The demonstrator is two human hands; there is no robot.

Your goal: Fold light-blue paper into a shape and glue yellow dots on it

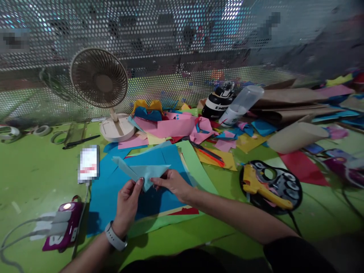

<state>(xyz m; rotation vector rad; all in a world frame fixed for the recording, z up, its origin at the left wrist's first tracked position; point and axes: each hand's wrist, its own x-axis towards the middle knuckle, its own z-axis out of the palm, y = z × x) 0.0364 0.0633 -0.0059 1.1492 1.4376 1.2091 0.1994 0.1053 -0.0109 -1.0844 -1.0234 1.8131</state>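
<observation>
Both hands pinch a folded light-blue paper (142, 170) above the desk (28, 170). The left hand (126, 204) clamps its lower point with fingertips closed; the right hand (172, 184) grips its right underside. The paper's long axis runs left to right, its tip pointing down between the hands. Behind lie a blue sheet (159, 155) and a fan (99, 79).

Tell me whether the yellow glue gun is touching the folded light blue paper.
Apart. The head view shows the yellow glue gun lying on a dark tray off to the right, with green table between it and the folded light blue paper.
</observation>
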